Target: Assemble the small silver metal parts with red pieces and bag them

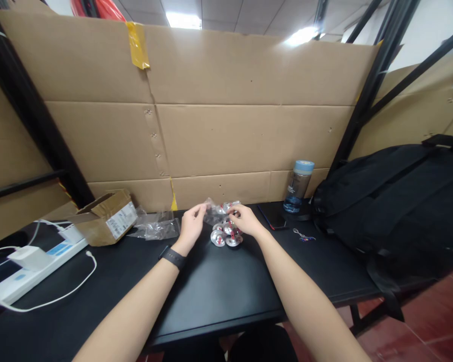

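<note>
Several small silver domed discs with red bits on them, like finger cymbals point(218, 238), lie in a cluster on the black table point(211, 296). Just behind them is a crumpled clear plastic bag point(212, 213). My left hand point(192, 224), a dark watch on its wrist, pinches the edge of this bag between thumb and fingers. At the right side of the cluster, the fingers of my right hand point(245, 220) are bent in over the upper discs. What lies between those fingertips is too small and partly hidden to make out.
On the left are an open cardboard box point(109, 221), more clear plastic bags point(157, 227) and a white power strip point(41, 266) with cables. To the right stand a water bottle point(298, 187), a phone point(272, 218), a small thin-corded item point(304, 236) and a black backpack point(392, 196). Cardboard point(219, 141) walls the back.
</note>
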`<state>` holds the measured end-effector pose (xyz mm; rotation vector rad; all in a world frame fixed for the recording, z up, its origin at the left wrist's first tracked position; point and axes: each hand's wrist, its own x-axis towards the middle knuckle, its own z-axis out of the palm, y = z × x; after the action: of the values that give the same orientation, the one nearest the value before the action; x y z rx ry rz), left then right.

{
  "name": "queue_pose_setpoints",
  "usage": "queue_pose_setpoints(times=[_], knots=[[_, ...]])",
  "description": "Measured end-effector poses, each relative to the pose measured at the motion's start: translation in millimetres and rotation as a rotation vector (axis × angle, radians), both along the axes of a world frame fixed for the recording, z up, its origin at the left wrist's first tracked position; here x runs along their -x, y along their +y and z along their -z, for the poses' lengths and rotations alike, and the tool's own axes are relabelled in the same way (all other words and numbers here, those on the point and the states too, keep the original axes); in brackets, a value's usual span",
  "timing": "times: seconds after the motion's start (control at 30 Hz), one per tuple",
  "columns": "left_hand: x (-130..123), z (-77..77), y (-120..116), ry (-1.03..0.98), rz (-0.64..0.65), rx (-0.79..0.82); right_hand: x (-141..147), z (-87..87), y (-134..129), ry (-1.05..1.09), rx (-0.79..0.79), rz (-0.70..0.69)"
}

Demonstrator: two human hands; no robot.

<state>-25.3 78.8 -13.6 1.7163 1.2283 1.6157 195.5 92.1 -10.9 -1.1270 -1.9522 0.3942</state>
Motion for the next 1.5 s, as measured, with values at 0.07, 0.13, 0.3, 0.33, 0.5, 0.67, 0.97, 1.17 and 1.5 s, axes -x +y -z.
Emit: queue_pose_setpoints(times=[0.07, 0.13, 0.3, 0.33, 0.5, 0.67, 0.97, 1.17, 1.5], knots=[[19.3, -10.3, 5.1, -0.02, -0.15, -0.047, -1.0, -0.5, 0.3, -0.003, 0.003, 0.022], [46.5, -19.7, 9.9, 0.02, -0.347, -0.075, -2.2, 0.7, 0.8, -0.031, -0.023, 0.039], [125.0, -25.9, 14.1, 0.271, -0.77, -0.041, 3.9, 7.5, 2.4, -0.221, -0.068, 0.09], [136.8, -24.6, 13.4, 0.286, -0.837, 0.03, 7.9, 7.5, 3.6, -0.268, -0.057, 0.104], [153.9, -19.8, 7.6, 0.393, -1.026, 0.187, 37.5, -5.0, 22.0, -0.582, 0.024, 0.184], [134.4, -29.9, 4.7, 0.461, -1.064, 0.12, 65.2, -15.5, 47.6, -0.745, 0.139, 0.252], [105.7, -36.0, 5.1, 0.519, -0.804, -0.034, 86.6, -35.0, 57.9, -0.68, 0.12, 0.002], [74.3, -20.4, 12.0, 0.601, -0.39, -0.105, 51.2, -88.6, 52.8, -0.509, 0.057, -0.266], [33.7, -4.9, 4.0, 0.642, 0.054, -0.122, 0.3, -138.7, 25.8, -0.726, 0.121, -0.296]])
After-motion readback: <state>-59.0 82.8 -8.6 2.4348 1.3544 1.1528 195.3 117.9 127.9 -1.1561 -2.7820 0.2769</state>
